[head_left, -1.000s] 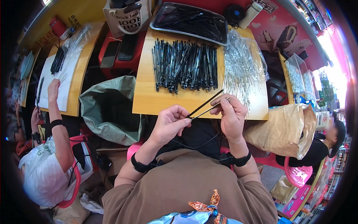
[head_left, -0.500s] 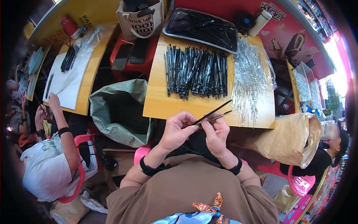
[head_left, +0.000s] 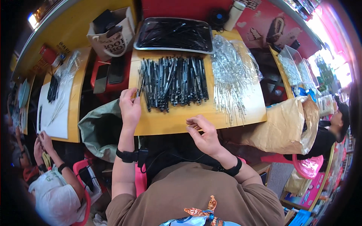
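Observation:
A dense row of thin black strips point(head_left: 175, 81) lies side by side on the wooden table in front of me. My left hand point(head_left: 130, 107) is at the row's left end, its thumb and fingers closed on a thin black strip point(head_left: 140, 86) that points away from me. Just over the table's near edge, my right hand point(head_left: 203, 135) has its fingers loosely bent and apart, with nothing in it. To the right of the row, a heap of thin clear and silvery strips point(head_left: 232, 79) spreads from a transparent plastic bag.
Behind the row stands a metal-rimmed tray point(head_left: 151, 48) of black strips. A green sack point(head_left: 88, 124) gapes at the left, and a brown paper bag point(head_left: 279, 128) stands at the right. Two phones lie on a red stool point(head_left: 109, 90). A co-worker point(head_left: 56, 192) sits far left.
My hands were together in front of me with two dark strips between them. They have parted: the left moved to the row's left end with a strip, the right is now free. The view shifted.

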The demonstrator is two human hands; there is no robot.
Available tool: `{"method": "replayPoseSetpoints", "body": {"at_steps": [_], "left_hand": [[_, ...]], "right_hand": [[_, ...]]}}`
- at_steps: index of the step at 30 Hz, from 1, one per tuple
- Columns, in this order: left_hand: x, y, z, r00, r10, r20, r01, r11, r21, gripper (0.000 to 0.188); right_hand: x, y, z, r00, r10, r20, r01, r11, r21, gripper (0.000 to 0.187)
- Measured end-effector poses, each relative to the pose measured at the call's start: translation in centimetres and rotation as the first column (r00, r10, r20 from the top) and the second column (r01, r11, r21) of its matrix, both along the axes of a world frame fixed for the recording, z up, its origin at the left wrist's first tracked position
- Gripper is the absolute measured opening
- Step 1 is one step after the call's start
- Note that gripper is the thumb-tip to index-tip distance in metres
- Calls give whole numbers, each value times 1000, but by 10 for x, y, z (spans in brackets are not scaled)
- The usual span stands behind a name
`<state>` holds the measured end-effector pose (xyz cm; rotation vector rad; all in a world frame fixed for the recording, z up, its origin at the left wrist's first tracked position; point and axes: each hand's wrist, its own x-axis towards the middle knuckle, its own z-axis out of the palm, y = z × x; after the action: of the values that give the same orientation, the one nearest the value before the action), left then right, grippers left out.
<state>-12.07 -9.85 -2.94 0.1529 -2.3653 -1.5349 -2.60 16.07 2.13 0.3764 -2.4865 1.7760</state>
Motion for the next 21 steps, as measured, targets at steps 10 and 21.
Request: {"method": "replayPoseSetpoints", "body": {"at_steps": [10, 21], "left_hand": [[1, -3, -13, 998, -12, -65, 19, 994, 106, 32], [20, 12, -10, 990, 85, -113, -66, 985, 162, 35]], "right_hand": [[-49, 80, 35, 953, -275, -126, 294, 939, 176, 14], [-254, 43, 27, 961, 59, -272, 90, 859, 505, 21]]}}
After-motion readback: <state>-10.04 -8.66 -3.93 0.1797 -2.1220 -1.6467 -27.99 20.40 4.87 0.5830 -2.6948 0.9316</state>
